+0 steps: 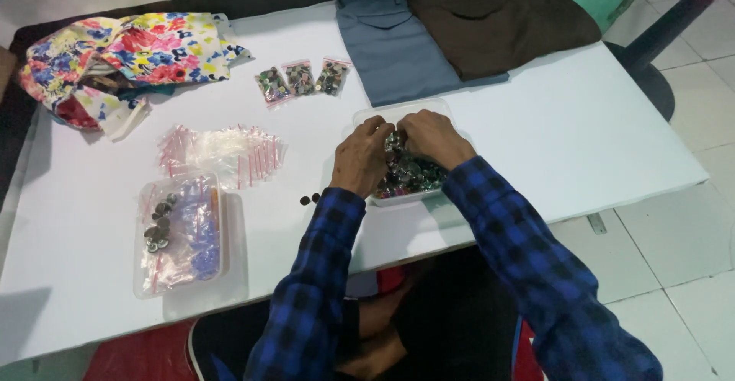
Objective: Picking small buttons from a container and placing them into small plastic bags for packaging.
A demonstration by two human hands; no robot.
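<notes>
Both hands, left hand and right hand, are closed, pinching small, hard, slippery buttons inside the clear tub; fingertip grips are judged best; filled bags lie at eleven o'clock.

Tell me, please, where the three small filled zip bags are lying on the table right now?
In the head view, the three filled zip bags lie in a row toward the table's far side, between the floral cloth on their left and the folded grey trousers on their right.

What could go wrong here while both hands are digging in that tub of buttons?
The clear tub sits near the table's front edge, so a push from the left hand or right hand might tip it. Two loose buttons lie beside it and could roll off.
</notes>
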